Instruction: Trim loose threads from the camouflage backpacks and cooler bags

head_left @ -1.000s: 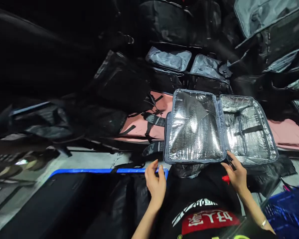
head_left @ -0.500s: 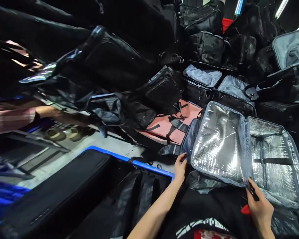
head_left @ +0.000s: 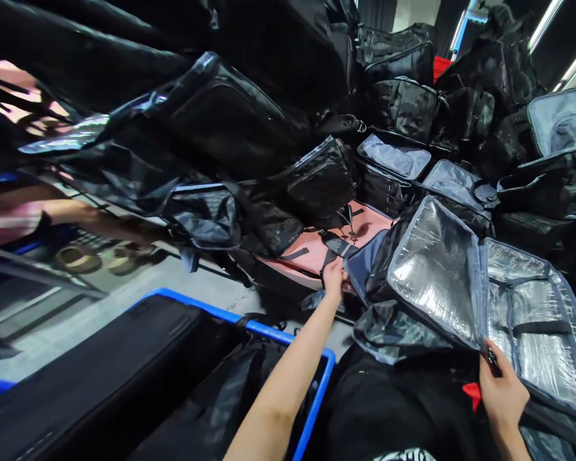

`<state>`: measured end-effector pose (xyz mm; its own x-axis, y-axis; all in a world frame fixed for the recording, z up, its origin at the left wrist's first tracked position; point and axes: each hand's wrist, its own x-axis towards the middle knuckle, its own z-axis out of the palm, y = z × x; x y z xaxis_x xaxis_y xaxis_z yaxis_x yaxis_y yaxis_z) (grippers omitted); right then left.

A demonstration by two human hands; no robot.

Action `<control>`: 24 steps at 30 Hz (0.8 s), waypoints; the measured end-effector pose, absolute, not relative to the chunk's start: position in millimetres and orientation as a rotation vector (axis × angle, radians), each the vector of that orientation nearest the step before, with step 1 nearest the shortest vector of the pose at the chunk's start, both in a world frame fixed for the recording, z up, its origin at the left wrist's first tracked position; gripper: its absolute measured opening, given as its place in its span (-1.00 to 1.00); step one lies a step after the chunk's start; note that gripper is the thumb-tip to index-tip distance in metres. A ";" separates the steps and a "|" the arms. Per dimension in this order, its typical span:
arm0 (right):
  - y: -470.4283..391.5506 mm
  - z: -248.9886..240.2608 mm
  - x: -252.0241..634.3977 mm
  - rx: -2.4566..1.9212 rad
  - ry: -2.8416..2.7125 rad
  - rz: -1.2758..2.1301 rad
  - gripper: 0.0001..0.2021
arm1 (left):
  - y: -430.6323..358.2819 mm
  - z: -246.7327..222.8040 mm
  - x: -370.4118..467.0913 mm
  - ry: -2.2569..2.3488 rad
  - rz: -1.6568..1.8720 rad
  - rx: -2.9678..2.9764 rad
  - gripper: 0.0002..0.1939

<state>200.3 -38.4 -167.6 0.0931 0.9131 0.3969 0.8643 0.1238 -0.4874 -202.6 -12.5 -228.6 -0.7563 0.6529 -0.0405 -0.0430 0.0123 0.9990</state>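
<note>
A dark camouflage backpack [head_left: 386,262] lies spread in front of me, its silver-lined compartment [head_left: 436,269] unzipped and its other silver half [head_left: 540,320] folded out to the right. My left hand [head_left: 335,278] is closed at the edge of the bag's blue-grey flap [head_left: 362,262], over the pink surface [head_left: 307,248]; what its fingers pinch is too small to make out. At the bottom of the seam between the silver halves is my right hand [head_left: 502,384], closed around a small black tool [head_left: 492,360]. A bit of red [head_left: 472,394] shows beside it.
Dark bags [head_left: 403,109] are piled behind and to the left. A blue-rimmed crate [head_left: 269,331] holding black bags stands at the lower left. Another person's arm [head_left: 67,212] reaches in from the left. Open grey-lined bags [head_left: 396,157] sit further back.
My left hand has moved up and left, drawing the blue-grey flap outward from the bag. The silver-lined panel has tilted and shifted right. My right hand stays at the seam with the black tool.
</note>
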 end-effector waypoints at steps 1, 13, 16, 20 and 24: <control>-35.3 -169.5 199.4 -1.755 -1.743 0.060 -0.54 | -24.1 -243.5 -211.4 1.883 1.723 0.650 -0.72; -14.1 -170.3 205.5 -1.908 -1.610 -0.126 -0.59 | -76.9 -328.0 -235.7 2.293 0.853 1.522 -0.60; -17.5 -169.0 202.0 -1.885 -1.597 -0.105 -0.59 | -93.0 -331.2 -228.2 2.358 0.727 1.628 -0.60; -22.7 -166.0 195.6 -1.857 -1.606 -0.097 -0.58 | -116.8 -329.8 -222.6 2.417 0.607 1.728 -0.51; -26.1 -167.6 194.7 -1.891 -1.564 -0.103 -0.57 | -122.1 -329.5 -222.2 2.435 0.525 1.778 -0.51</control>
<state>194.7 -26.1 -167.6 0.2776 0.8432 0.4605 0.8961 -0.0545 -0.4404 -222.2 -122.1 -329.5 -0.3231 0.9367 0.1346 0.9089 0.2675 0.3198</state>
